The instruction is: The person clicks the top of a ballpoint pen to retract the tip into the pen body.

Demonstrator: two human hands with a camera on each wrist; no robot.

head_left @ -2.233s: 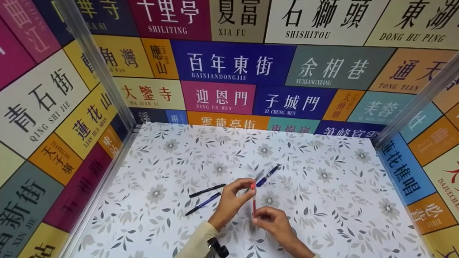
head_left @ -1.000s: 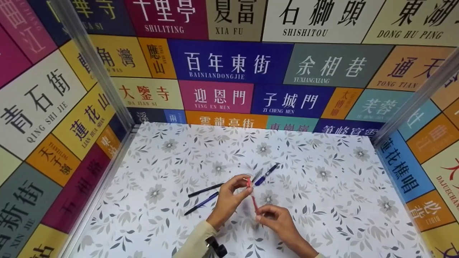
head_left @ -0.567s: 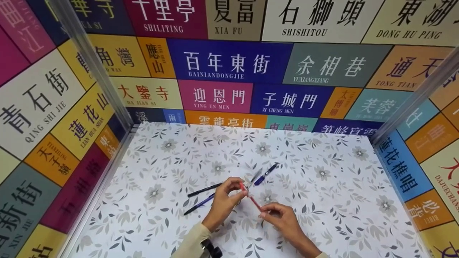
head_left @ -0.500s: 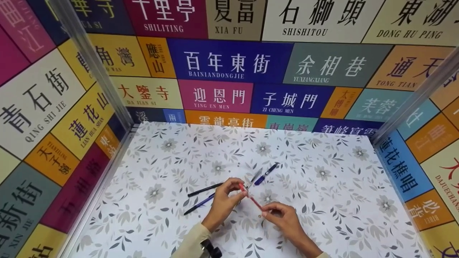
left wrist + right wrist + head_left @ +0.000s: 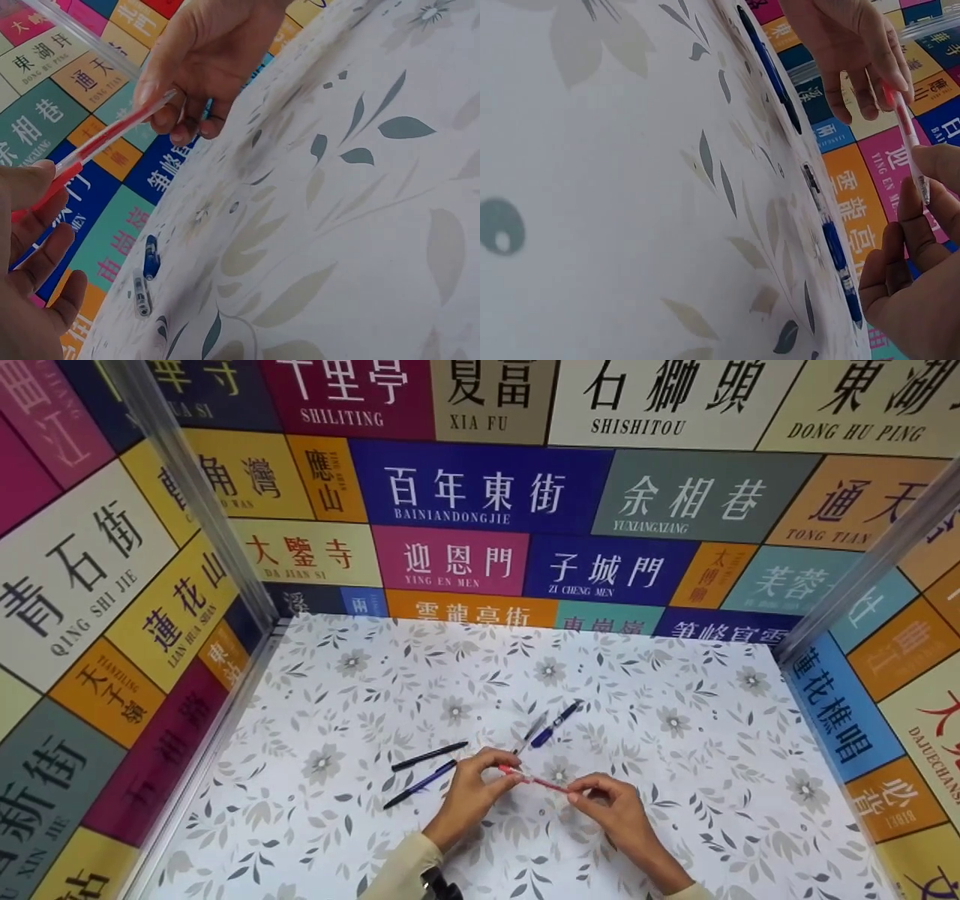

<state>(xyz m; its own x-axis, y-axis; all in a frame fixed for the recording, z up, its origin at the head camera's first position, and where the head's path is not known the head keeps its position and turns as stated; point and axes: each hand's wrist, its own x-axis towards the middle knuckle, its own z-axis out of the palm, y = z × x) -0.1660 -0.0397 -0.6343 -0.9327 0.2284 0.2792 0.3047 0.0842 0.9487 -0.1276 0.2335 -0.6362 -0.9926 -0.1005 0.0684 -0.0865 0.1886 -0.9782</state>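
A slim red pen (image 5: 547, 784) with a clear barrel is held between both hands above the table, lying nearly level in the head view. My left hand (image 5: 472, 787) pinches its red end between thumb and fingers. At the other end, my right hand (image 5: 611, 802) pinches the thin tip between thumb and forefinger. In the left wrist view the barrel (image 5: 105, 140) shows a red line inside, and the right hand's fingertips cover part of the tip. The right wrist view shows the same pen (image 5: 905, 124) slanting from one hand to the other.
On the flowered tabletop (image 5: 675, 780), a black pen (image 5: 430, 756) and a blue pen with a black end (image 5: 420, 785) lie left of the hands. Beyond the hands lie another blue pen (image 5: 556, 724) and a clear one (image 5: 531, 733). Panels with lettering (image 5: 480, 487) wall the back and sides.
The red pen has swung from nearly upright to nearly level. My right hand has shifted right and slightly up; my left hand has moved a little down and left. Both keep their grip.
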